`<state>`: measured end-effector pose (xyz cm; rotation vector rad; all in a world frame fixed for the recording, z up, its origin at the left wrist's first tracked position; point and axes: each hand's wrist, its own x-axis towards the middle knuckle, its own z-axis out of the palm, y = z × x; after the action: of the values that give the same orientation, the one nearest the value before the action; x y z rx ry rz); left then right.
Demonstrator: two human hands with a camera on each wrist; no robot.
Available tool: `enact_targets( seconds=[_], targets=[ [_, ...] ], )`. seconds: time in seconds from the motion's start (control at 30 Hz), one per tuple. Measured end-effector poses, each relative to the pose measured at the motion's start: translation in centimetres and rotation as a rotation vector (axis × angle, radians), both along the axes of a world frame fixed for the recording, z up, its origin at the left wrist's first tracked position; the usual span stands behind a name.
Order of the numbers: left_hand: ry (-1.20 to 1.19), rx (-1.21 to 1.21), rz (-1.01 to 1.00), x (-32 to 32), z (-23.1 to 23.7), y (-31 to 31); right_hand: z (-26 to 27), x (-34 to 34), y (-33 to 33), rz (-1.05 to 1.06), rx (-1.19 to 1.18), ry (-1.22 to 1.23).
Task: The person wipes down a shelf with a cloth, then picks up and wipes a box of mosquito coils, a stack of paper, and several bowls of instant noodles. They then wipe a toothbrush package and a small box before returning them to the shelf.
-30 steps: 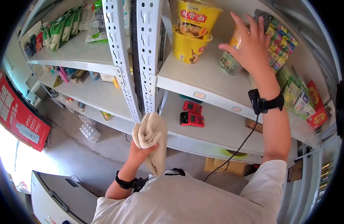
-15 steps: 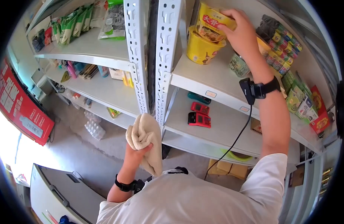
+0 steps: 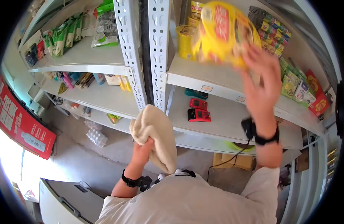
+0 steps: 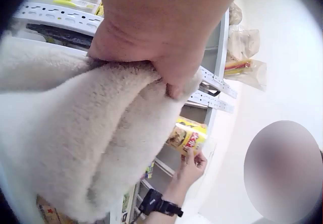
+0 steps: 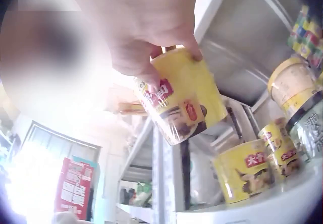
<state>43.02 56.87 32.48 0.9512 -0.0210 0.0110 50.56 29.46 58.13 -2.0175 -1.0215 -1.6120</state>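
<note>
My left hand (image 3: pixel 143 151) grips a folded cream towel (image 3: pixel 159 134) in front of the shelf rack. Up close in the left wrist view, the towel (image 4: pixel 96 143) shows its fluffy folds beneath the thumb. High over the upper right shelf, my right hand (image 3: pixel 264 87) holds a yellow instant noodle tub (image 3: pixel 228 30), blurred and tilted. In the right wrist view, fingers and thumb grip the tub (image 5: pixel 189 90) near its rim. Another yellow noodle tub (image 3: pixel 185 48) stands on the shelf by the upright post, with smaller yellow cups (image 5: pixel 282 156) behind it.
White perforated posts (image 3: pixel 159 44) divide the racks. Stacked small cans (image 3: pixel 273 35) and green packets (image 3: pixel 291 87) stand at the right of the upper shelf (image 3: pixel 213 76). Red card terminals (image 3: pixel 199 115) lie one shelf lower. A cable (image 3: pixel 228 160) hangs from the right wrist.
My right hand moved left to the stacked tubs, took the top one and lifted it off toward me. The left hand still holds the towel, which now hangs a little looser.
</note>
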Motion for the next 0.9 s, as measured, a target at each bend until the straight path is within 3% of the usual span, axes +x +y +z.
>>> enact_targets(
  seconds=[0.13,0.2,0.23,0.33,0.43,0.47,0.53,0.57,0.63,0.73,0.83,0.87,0.9],
  targets=[
    [0.026,-0.536,-0.27,2.4,-1.3,-1.3,-6.5,-9.6,0.3,0.255,-0.017,0.36],
    [0.037,-0.595,-0.407,3.5,-2.3,-2.8,-8.8,-11.0,0.0,0.357,-0.084,0.545],
    [0.017,-0.566,-0.468,3.9,-2.6,-3.7,-9.8,-11.5,-0.5,0.37,-0.141,0.633],
    [-0.109,-0.383,-0.612,3.7,-3.6,-6.3,-11.9,-12.6,-3.2,0.285,-0.013,0.753],
    [-0.287,-0.105,-0.692,2.3,-4.1,-8.6,-12.9,-12.8,-5.2,0.292,0.289,0.739],
    [-0.33,0.005,-0.688,1.7,-4.0,-9.4,-14.8,-12.2,-7.0,0.295,0.274,0.706],
    [-0.36,0.274,-0.6,0.2,-3.1,-11.0,-16.9,-12.6,-8.2,0.787,0.698,0.951],
    [-0.358,0.248,-0.53,-0.4,-2.4,-12.2,-17.7,-12.8,-8.9,1.04,0.915,1.055],
    [-0.354,0.197,-0.387,-1.4,-1.0,-15.3,-19.0,-13.2,-11.2,0.973,0.915,1.097],
    [-0.07,0.133,-0.157,-2.4,0.6,-20.0,-19.9,-13.7,-15.5,0.771,0.748,1.043],
    [-0.322,0.279,-0.198,-4.1,-1.2,-24.4,-19.9,-14.9,-20.9,0.681,0.703,1.019],
    [-0.399,0.308,-0.221,-5.0,-0.5,-26.3,-19.0,-15.6,-22.4,0.707,0.793,1.048],
    [-0.549,0.566,-0.176,-5.9,0.3,-28.2,-19.4,-16.1,-24.1,0.622,0.747,1.004]
  ],
)
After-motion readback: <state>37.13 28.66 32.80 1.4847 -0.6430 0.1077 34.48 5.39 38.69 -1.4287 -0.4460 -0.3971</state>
